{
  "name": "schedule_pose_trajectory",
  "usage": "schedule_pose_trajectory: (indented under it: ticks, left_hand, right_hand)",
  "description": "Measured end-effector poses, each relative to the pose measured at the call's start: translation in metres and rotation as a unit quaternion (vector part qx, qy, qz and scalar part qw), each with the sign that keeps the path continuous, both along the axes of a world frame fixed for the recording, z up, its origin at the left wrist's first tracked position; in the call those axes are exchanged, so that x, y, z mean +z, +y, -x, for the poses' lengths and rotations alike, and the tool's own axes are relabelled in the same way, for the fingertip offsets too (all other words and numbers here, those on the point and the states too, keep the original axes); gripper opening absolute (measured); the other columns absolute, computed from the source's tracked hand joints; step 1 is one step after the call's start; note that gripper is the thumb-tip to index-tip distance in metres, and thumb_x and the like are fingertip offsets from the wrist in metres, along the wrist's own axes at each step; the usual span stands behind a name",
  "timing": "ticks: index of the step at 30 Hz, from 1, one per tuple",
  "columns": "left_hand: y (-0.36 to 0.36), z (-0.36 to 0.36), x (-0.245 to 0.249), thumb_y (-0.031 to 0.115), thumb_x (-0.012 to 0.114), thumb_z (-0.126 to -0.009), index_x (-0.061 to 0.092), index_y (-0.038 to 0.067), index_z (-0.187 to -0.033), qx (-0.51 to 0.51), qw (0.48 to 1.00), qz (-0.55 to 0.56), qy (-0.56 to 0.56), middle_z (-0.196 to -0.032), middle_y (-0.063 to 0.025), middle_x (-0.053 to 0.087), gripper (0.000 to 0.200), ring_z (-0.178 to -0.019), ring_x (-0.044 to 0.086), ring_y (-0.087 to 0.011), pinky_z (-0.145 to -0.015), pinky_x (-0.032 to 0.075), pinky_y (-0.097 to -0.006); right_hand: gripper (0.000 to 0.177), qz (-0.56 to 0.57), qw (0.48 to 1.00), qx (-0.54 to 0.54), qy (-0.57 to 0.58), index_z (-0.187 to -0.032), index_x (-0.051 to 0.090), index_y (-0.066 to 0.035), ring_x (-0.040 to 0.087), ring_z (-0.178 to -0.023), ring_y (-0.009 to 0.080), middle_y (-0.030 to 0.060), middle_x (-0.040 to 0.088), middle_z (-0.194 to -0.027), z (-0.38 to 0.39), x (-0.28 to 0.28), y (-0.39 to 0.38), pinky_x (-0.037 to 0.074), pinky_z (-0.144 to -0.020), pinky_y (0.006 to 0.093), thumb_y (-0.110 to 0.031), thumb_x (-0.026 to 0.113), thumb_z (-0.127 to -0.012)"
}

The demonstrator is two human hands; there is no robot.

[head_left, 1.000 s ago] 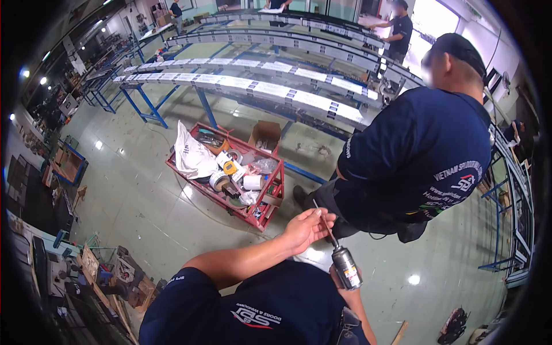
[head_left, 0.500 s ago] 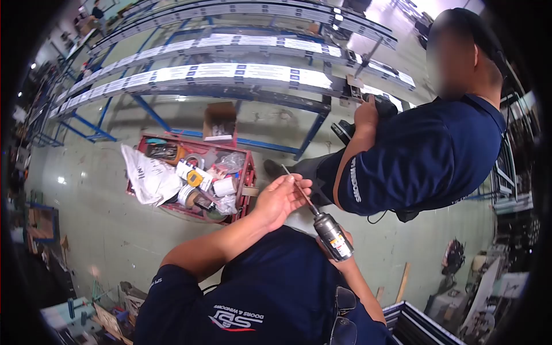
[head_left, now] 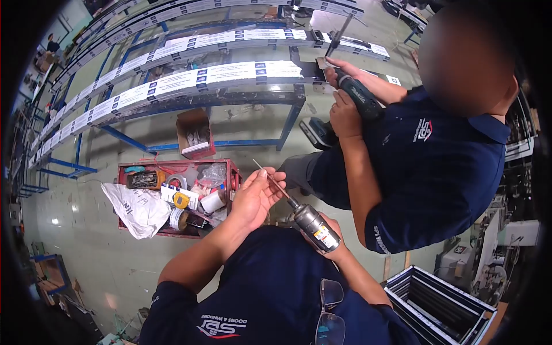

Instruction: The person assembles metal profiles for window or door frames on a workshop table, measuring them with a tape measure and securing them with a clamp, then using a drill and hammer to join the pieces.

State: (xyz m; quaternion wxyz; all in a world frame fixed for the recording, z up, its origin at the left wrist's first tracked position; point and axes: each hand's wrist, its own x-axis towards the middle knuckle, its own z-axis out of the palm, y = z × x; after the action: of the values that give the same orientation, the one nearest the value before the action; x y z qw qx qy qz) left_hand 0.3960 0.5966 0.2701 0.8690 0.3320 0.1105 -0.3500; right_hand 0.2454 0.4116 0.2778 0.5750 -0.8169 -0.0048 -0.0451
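My left hand (head_left: 255, 192) pinches a long thin bit (head_left: 278, 186) between thumb and fingertips, other fingers loosely curled. The bit runs into the nose of a grey metal power driver (head_left: 313, 225) with small labels on its body. Wrapped around the driver's far side is my right hand (head_left: 333, 227), mostly hidden behind it. The tool is in front of my chest, tilted with its bit pointing up and left.
A co-worker (head_left: 414, 138) at the right holds a Makita cordless drill (head_left: 361, 98) by the end of a wrapped profile (head_left: 230, 73) on a blue-legged rack (head_left: 294, 115). A red tool cart (head_left: 234, 172) and cardboard box (head_left: 195, 129) stand ahead; black frames (head_left: 397, 282) lie lower right.
My view has shifted, and the driver with both my hands sits slightly farther left. The co-worker has turned and leaned in, drill now raised at the profile's end.
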Motion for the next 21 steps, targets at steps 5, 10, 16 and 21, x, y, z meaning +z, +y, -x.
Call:
schedule_pose_trajectory:
  ticks: [5, 10, 16, 21]
  left_hand:
    - [-0.018, -0.021, 0.014, 0.025, 0.046, -0.107, 0.055, 0.005, -0.118, -0.042, 0.998, 0.041, -0.033, -0.114, -0.0139, 0.067, 0.025, -0.098, 0.067, -0.0216, -0.086, 0.055, -0.0369]
    - [-0.038, -0.029, 0.030, 0.026, 0.046, -0.107, 0.056, 0.006, -0.118, -0.059, 0.992, 0.087, -0.072, -0.113, -0.0141, 0.067, 0.025, -0.099, 0.066, -0.0214, -0.087, 0.054, -0.0372]
    - [-0.035, -0.013, 0.034, 0.031, 0.047, -0.107, 0.057, 0.009, -0.115, -0.067, 0.991, 0.075, -0.087, -0.111, -0.0116, 0.067, 0.025, -0.098, 0.067, -0.0215, -0.085, 0.054, -0.0358]
    - [-0.036, -0.001, 0.033, 0.031, 0.048, -0.106, 0.057, 0.008, -0.118, -0.059, 0.991, 0.065, -0.099, -0.110, -0.0125, 0.069, 0.027, -0.099, 0.068, -0.0234, -0.082, 0.055, -0.0366]
  right_hand:
    - [0.033, -0.028, 0.998, -0.045, 0.017, -0.110, 0.062, -0.002, 0.070, -0.082, 0.0160, 0.0081, 0.072, -0.095, -0.007, 0.004, -0.007, 0.054, -0.078, 0.0283, -0.003, 0.076, -0.079]
    - [0.028, 0.014, 0.999, -0.041, -0.028, -0.110, 0.062, -0.003, 0.069, -0.079, 0.0203, 0.0064, 0.069, -0.090, -0.010, 0.016, -0.022, 0.056, -0.073, 0.0309, -0.006, 0.072, -0.085]
    - [0.031, -0.170, 0.973, -0.055, 0.148, -0.114, 0.058, -0.002, 0.067, -0.072, 0.0277, 0.0174, 0.066, -0.087, 0.016, -0.020, -0.033, 0.058, -0.063, 0.0350, -0.028, 0.044, -0.105]
    - [0.042, -0.389, 0.882, -0.048, 0.263, -0.114, 0.059, -0.001, 0.068, -0.084, 0.0309, 0.0204, 0.066, -0.095, 0.026, -0.041, -0.034, 0.059, -0.074, 0.0388, -0.039, 0.047, -0.103]
